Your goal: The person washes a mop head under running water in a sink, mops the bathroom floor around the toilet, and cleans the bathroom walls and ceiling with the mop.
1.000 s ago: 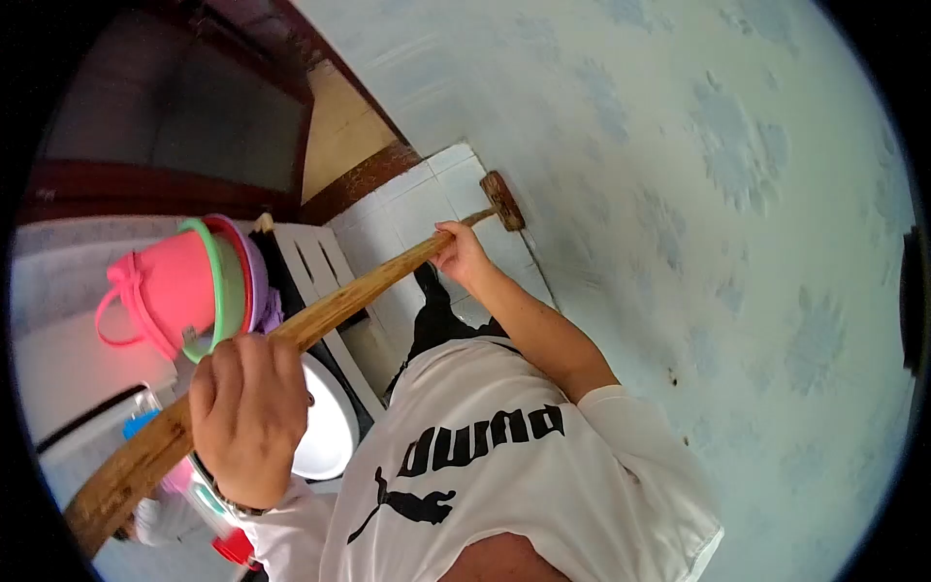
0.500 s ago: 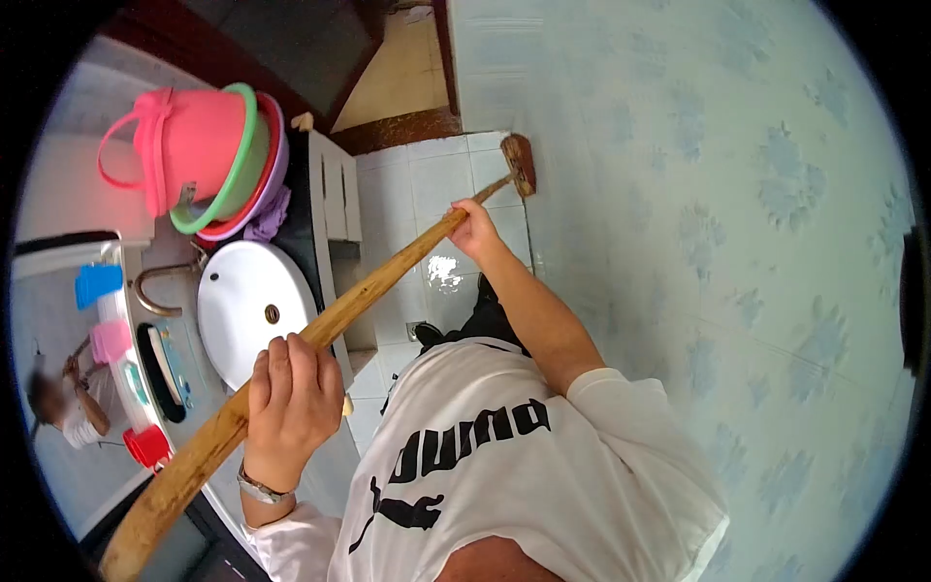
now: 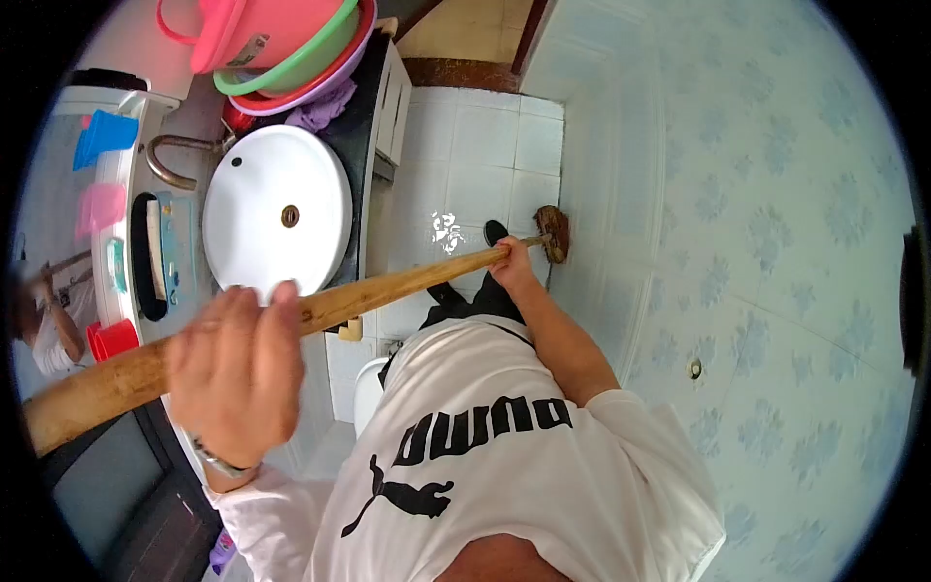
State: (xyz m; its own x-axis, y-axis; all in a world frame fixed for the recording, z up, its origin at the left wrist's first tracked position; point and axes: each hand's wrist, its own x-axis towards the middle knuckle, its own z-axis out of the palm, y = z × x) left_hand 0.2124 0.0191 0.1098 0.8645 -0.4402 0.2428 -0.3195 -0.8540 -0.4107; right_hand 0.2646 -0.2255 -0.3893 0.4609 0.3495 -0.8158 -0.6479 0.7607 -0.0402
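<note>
A long wooden-handled tool (image 3: 388, 287) slants across the view, its thick end at the lower left. Its brown head (image 3: 554, 234) is by the foot of the right wall; I cannot make out what kind of tool it is. My left hand (image 3: 238, 373), slightly blurred and with a watch on the wrist, is closed over the thick part of the handle. Farther along, close to the head, my right hand (image 3: 511, 263) wraps round the thin part. The near end of the handle passes in front of the mirror shelf.
On the left is a white washbasin (image 3: 318, 204) with a curved faucet (image 3: 167, 160). Stacked basins (image 3: 291, 82) and a pink bucket (image 3: 267, 34) stand beyond it. A tiled wall (image 3: 756, 291) bounds the right; wet white tiles (image 3: 480, 141) cover the floor.
The tool has swung to a flatter slant, its head lower and farther right in view. Both hands kept hold of it; my left moved left, my right moved right and down. The view has shifted.
</note>
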